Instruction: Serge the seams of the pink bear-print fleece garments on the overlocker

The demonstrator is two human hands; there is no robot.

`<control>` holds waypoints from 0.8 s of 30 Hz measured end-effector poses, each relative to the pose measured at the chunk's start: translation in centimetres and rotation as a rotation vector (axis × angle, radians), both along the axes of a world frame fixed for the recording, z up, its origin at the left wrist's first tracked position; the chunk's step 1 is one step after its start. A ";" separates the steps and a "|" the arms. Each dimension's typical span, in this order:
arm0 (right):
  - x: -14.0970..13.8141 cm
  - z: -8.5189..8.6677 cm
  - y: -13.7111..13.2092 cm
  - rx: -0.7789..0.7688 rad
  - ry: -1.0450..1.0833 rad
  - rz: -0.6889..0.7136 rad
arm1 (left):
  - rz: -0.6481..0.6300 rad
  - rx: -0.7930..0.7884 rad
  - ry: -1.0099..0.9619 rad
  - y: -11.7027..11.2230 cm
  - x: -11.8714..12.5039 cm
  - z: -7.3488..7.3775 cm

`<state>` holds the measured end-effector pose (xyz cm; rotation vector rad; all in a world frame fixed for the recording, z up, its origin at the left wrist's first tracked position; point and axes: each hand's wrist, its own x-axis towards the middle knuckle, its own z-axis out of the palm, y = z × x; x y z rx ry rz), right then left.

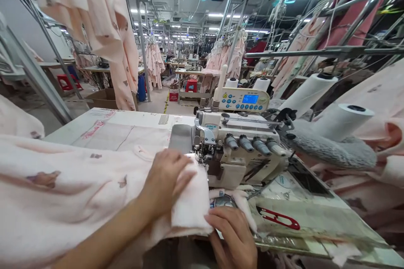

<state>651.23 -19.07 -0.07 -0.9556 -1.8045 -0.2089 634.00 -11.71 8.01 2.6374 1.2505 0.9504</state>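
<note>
Pale pink fleece fabric (78, 201) with small brown printed figures spreads over the left of the sewing table. Its folded edge (191, 201) lies along the needle and presser foot area of a white overlock sewing machine (246, 147). My left hand (166, 178) rests on top of the fabric just left of the presser foot, fingers somewhat blurred, pressing it down. At the near corner of the fold, my right hand (233, 235) pinches the fabric edge between thumb and fingers.
Red thread snips (279, 217) lie on the table right of the machine. White thread cones (311, 92) and a grey fluffy roll (331, 151) stand behind it. Pink garments (91, 12) hang at upper left. A lit control panel (244, 99) sits above the machine head.
</note>
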 end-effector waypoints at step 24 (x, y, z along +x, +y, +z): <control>0.0 2.7 5.7 -0.042 0.006 -0.157 | 0.276 -0.238 0.171 11.2 1.2 0.0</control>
